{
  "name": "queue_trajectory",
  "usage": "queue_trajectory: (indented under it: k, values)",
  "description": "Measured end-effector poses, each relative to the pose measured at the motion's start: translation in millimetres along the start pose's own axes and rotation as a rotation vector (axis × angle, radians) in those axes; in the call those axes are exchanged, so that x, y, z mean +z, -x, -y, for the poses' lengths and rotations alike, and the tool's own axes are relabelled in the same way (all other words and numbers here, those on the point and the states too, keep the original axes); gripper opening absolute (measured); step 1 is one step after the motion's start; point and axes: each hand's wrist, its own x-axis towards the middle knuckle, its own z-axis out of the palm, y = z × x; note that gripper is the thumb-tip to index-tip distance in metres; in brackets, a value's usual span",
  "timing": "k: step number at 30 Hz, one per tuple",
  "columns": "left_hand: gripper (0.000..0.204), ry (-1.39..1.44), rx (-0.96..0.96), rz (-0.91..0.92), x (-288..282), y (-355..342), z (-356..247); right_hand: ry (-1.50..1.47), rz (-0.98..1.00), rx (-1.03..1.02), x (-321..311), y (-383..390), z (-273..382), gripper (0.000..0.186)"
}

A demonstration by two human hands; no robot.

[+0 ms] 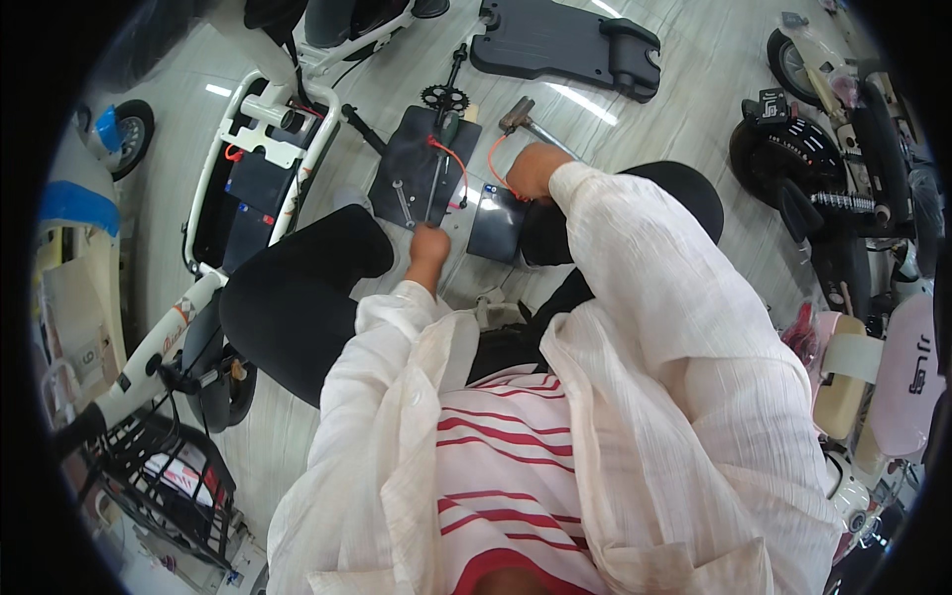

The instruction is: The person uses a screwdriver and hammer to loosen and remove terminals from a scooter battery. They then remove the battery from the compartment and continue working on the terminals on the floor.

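My left hand (426, 250) is closed at the near edge of a dark flat panel (397, 149), by the lower end of a long thin metal rod (436, 188). What its fingers hold is hidden. Over by my right knee, my right hand (537, 171) is closed on an orange cable (492, 159) that loops out beside its fingers. A hammer (518, 115) lies just beyond that hand. Below the hand is a black battery-like block (495, 226). On the panel rest a wrench (402, 203) and another orange cable (458, 159).
A black crank with a chainring (445, 97) lies past the panel. A large black plastic cover (565, 45) is on the floor farther off. To my left stands a white bike frame (332, 139) with an open battery bay; more electric bikes (808, 149) line the right.
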Motion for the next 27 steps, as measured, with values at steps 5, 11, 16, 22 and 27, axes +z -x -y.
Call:
queue_trajectory:
  k: [5, 11, 16, 22, 27]
  values:
    - [0.031, 0.435, -0.135, -0.240, -55.8, 8.4, 26.7, 0.081, -0.013, -0.092, 3.3, 0.5, -0.4, 0.033]
    - [0.028, 0.800, -0.086, -0.297, -74.6, 36.4, 26.4, -0.031, -0.154, -0.056, 17.0, -0.2, 2.2, 0.035]
    - [0.029, 0.797, -0.063, -0.173, -84.5, 69.1, -6.5, -0.119, -0.214, 0.010, 28.6, 5.5, -0.4, 0.033]
    - [0.029, 0.799, -0.100, -0.053, -66.8, 70.6, -36.3, -0.034, -0.131, 0.014, 29.0, 32.4, -4.1, 0.031]
    - [0.027, 0.907, -0.198, 0.247, -34.4, 67.4, -61.3, -0.105, -0.266, 0.062, 37.6, 41.8, 3.3, 0.026]
